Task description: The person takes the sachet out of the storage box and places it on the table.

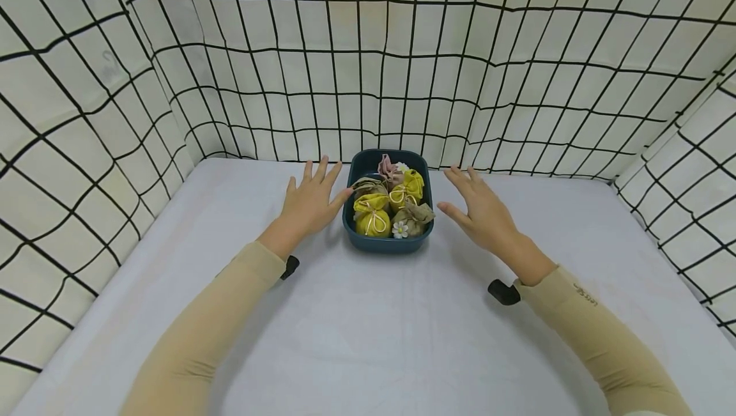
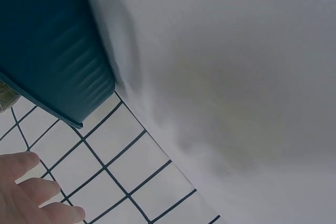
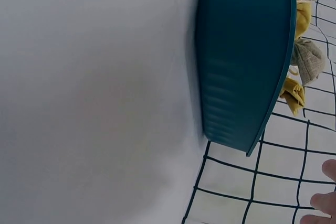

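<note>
while the person's left grip [image 1: 308,204] and right grip [image 1: 487,213] flank a dark blue tub [image 1: 388,246], both are spread wide with fingers extended, and neither holds anything. the tub stands upright on the white counter [image 1: 356,333], near the black mesh [image 1: 388,0] at the back, and carries a yellow pouch [image 1: 373,219] tied with pale cord at the front left, a second yellow pouch [image 1: 407,190] behind it to the right, a grey-green pouch [image 1: 413,218] at the front right, and a pink pouch [image 1: 390,172] toward the far end; a white flower [image 1: 400,229] sits at the front among them. in the head view the left thumb meets the tub's rim, though whether it touches cannot be told; the right grip is just beside the tub, apart from it. the step in hand reads as bracketing the tub, with no firm hold on it or its load. the next move would probably call for bringing both grips inward evenly against the side walls, or for narrowing one from above onto a pouch's gathered neck without tipping its neighbours.
</note>
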{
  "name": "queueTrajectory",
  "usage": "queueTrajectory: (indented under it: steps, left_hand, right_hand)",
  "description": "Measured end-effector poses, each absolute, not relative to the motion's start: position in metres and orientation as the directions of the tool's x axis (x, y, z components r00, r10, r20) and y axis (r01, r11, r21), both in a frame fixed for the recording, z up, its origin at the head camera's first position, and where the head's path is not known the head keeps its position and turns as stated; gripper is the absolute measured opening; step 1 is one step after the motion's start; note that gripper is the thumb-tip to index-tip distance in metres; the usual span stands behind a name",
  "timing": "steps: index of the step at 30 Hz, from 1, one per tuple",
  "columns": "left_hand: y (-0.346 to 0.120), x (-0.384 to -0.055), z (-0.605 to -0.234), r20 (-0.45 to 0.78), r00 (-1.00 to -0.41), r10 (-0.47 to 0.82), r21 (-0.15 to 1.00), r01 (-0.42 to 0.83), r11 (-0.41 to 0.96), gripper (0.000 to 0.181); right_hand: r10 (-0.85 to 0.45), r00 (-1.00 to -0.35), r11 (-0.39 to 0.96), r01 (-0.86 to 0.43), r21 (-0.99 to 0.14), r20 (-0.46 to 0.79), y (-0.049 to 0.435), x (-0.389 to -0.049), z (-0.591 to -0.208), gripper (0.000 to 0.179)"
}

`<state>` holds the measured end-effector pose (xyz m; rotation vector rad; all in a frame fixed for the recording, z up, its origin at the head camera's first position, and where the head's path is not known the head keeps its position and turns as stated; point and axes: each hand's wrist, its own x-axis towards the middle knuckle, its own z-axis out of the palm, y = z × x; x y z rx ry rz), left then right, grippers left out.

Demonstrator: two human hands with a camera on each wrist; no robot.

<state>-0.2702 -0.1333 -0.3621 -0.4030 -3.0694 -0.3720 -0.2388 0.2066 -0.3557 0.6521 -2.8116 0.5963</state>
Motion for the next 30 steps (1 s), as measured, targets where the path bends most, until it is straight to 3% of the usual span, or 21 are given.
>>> queueTrajectory:
  steps: [15, 30]
  left_hand:
    - [-0.137, -0.26, -0.36, 0.032, -0.962, 0.271, 0.243, 0.271, 0.931, 0.074]
    - [-0.14, -0.257, -0.368, 0.017, -0.957, 0.291, 0.239, 0.286, 0.928, 0.074]
  right_hand:
    - [-0.419, -0.873, 0.665, -0.481, -0.571, 0.248, 0.199, -0.228, -0.359, 0.064]
    - [-0.456, -0.859, 0.553, -0.478, -0.682, 0.232, 0.192, -0.225, -0.36, 0.059]
